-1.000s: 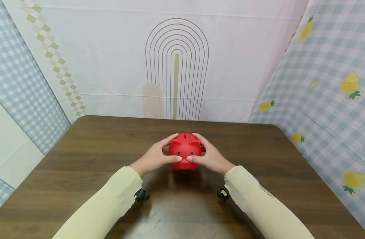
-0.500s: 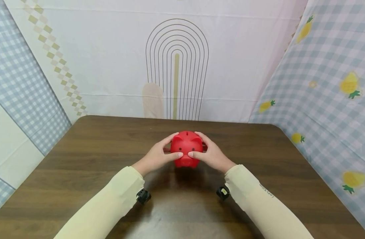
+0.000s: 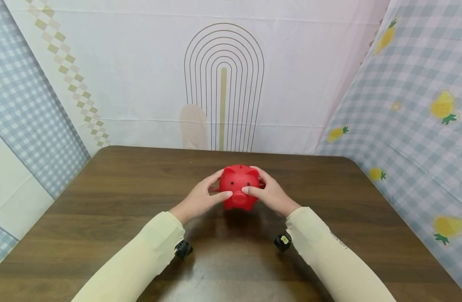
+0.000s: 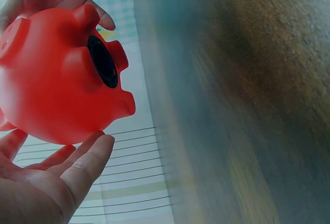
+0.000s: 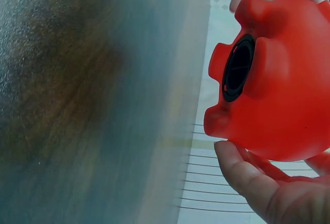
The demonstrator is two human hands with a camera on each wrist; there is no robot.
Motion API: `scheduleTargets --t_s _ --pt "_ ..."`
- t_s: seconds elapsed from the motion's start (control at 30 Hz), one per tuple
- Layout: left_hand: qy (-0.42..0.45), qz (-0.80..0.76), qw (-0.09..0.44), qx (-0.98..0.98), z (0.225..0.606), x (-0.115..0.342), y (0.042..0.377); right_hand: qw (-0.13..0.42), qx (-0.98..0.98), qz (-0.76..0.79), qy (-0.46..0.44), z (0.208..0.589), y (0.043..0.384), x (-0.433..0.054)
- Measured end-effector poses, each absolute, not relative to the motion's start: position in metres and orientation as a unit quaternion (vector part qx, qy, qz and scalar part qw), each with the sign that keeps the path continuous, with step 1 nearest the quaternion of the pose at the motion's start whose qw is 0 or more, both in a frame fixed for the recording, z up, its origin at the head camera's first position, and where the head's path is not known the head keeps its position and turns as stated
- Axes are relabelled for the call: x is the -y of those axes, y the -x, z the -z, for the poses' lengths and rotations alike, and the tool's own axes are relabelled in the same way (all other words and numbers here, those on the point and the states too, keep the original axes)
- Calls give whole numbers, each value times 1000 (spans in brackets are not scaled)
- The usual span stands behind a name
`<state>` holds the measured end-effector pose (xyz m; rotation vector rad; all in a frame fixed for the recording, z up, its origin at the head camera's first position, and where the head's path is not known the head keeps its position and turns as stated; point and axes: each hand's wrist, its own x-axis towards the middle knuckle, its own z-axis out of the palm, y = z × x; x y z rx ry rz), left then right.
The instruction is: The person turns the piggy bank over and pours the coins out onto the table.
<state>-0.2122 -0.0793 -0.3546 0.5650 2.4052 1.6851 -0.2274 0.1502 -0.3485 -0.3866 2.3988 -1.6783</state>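
A red piggy bank (image 3: 239, 184) is held between both hands over the middle of the table, its snout and dark eyes toward me. My left hand (image 3: 200, 197) grips its left side, thumb beside the snout and fingers round the back. On the opposite side my right hand (image 3: 274, 195) grips it the same way, thumb just above the snout. In the left wrist view the piggy bank (image 4: 62, 80) hangs clear of the tabletop, its short legs and black round plug (image 4: 103, 62) showing. The right wrist view also shows the black plug (image 5: 238, 68) in its belly.
The dark wood table (image 3: 140, 176) spreads out under the hands. Behind it hangs a white cloth (image 3: 140, 84) with an arch pattern, and a checked pineapple cloth (image 3: 416, 126) runs along the right side. A small black wrist camera (image 3: 183, 249) hangs below the left cuff.
Both hands have raised the piggy bank slightly and shifted it a little to the right. It has tipped back, so its face shows more and the coin slot on top shows less.
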Motion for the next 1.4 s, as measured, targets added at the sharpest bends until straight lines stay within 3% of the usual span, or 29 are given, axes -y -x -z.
scheduleTargets --t_s 0.67,1.4 --pt "-260 -448 -76 -852 360 86 199 136 -784 600 80 341 236 -156" --pt "-296 -374 -139 -868 365 76 198 217 -774 586 97 324 234 -166"
